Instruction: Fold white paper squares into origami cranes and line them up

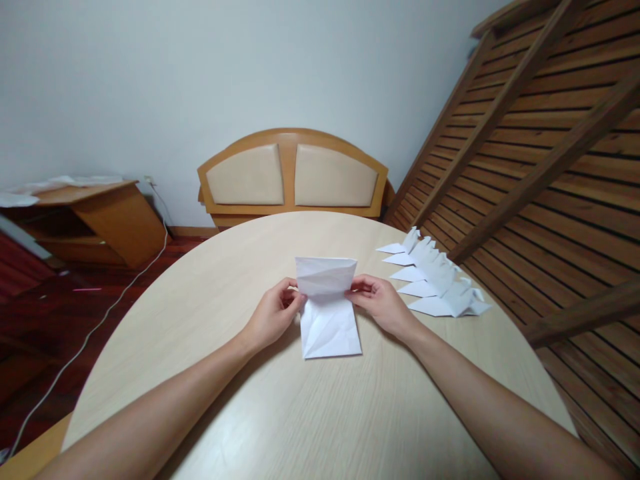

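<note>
A folded sheet of white paper (331,327) lies in front of me, its far part bent up along a crosswise fold and its near part flat towards me. Creases run across the near part. My left hand (277,308) pinches the paper's left edge at the fold between thumb and fingers. On the opposite edge, at about the same height, my right hand (383,303) grips the paper the same way. Right of my right hand stands a row of several folded white paper figures (433,280) with pointed ends, overlapping one another.
The round pale wooden table (225,267) carries all the paper. Behind it stands a headboard (287,173) with cream panels. Wooden slats (550,167) lean along the right side. At left are a low wooden desk (120,220) and a white cable (95,327) on the floor.
</note>
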`<state>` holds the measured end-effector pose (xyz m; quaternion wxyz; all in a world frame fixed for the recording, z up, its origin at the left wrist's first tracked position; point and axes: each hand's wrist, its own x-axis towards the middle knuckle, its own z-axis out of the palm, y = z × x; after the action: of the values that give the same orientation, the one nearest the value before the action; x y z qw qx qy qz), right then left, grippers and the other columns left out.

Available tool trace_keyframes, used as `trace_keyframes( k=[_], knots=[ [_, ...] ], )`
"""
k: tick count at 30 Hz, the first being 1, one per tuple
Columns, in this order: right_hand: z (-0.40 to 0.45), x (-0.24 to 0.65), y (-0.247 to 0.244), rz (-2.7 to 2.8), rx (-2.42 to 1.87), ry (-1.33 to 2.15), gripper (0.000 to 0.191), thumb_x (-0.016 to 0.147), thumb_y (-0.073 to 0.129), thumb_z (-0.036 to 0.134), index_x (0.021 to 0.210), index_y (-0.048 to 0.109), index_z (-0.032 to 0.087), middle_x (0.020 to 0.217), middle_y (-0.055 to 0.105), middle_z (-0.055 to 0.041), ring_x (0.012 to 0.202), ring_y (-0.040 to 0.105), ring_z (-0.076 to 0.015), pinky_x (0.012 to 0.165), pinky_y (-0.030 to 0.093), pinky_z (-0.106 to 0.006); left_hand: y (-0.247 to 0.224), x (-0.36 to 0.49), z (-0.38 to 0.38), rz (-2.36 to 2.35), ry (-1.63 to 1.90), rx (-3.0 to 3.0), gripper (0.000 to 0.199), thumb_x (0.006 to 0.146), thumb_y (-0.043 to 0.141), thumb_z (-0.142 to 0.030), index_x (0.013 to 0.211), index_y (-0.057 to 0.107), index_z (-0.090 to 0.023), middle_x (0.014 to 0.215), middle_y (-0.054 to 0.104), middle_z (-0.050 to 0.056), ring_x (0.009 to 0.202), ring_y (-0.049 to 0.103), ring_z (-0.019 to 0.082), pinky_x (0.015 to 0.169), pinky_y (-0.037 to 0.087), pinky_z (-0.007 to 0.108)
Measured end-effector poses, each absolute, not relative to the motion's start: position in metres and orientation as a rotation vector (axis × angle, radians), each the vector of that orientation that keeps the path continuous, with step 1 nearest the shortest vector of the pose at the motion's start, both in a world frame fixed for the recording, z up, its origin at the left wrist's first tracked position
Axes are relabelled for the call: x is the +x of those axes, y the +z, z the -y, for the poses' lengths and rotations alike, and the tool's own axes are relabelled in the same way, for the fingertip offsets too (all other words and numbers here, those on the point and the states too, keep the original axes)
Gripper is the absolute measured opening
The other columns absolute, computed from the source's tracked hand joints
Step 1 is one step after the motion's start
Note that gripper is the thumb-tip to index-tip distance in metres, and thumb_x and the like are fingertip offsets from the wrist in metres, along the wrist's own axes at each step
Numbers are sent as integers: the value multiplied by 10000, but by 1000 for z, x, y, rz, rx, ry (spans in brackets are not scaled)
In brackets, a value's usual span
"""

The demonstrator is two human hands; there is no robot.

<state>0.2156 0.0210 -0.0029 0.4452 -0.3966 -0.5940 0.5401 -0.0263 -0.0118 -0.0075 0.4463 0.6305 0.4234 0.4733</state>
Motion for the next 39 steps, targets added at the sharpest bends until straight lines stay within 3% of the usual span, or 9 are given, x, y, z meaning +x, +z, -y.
trace_keyframes(
  k=[8, 10, 14, 20, 25, 32, 39],
  knots=[
    [-20, 217, 1, 1517, -1000, 1277, 185, 723, 765, 363, 797, 752, 194, 1001, 760, -77, 938, 679, -209, 918, 494, -392, 0, -29, 12, -1039, 1148, 1523, 175, 843, 626, -299, 889, 698, -146, 796, 692, 47, 687, 609, 137, 642, 460, 255],
    [-20, 217, 2, 1516, -1021, 1310, 172, 727, 743, 347, 804, 760, 194, 924, 758, -63, 878, 674, -197, 878, 501, -382, -1, -30, 11, -1070, 1149, 1507, 195, 833, 618, -301, 868, 724, -141, 763, 697, 51, 658, 606, 140, 632, 467, 264],
    [-18, 216, 5, 1482, -1057, 1387, 232, 754, 709, 367, 876, 758, 177, 806, 718, -38, 732, 632, -160, 769, 505, -344, 0, -29, 11, -1115, 1169, 1472, 212, 813, 610, -294, 860, 742, -135, 723, 692, 54, 638, 601, 147, 631, 474, 275],
    [-13, 212, 3, 1482, -1060, 1307, 340, 700, 812, 364, 946, 671, 176, 841, 665, -17, 764, 628, -153, 734, 498, -306, 4, -26, 15, -1122, 1135, 1586, 246, 835, 595, -328, 890, 743, -141, 762, 673, 51, 646, 559, 139, 616, 443, 262],
    [-6, 209, 4, 1564, -1037, 1300, 381, 756, 777, 363, 1068, 660, 179, 890, 673, -32, 779, 641, -161, 725, 502, -304, 0, -23, 16, -1165, 1117, 1632, 251, 832, 676, -349, 968, 701, -140, 729, 615, 14, 610, 505, 114, 555, 378, 226],
    [6, 198, 14, 1754, -1054, 1258, 249, 813, 720, 403, 906, 758, 175, 911, 756, -67, 820, 669, -209, 745, 494, -322, 6, -13, 26, -1043, 1060, 1576, 315, 827, 710, -379, 1036, 671, -146, 820, 677, 44, 705, 602, 144, 617, 451, 241],
    [4, 201, 12, 1758, -1062, 1308, 278, 798, 750, 435, 902, 795, 181, 892, 777, -72, 819, 688, -222, 750, 506, -334, 7, -12, 25, -1064, 999, 1479, 347, 780, 749, -466, 873, 720, -133, 785, 721, 74, 671, 635, 160, 598, 463, 254]
  ],
)
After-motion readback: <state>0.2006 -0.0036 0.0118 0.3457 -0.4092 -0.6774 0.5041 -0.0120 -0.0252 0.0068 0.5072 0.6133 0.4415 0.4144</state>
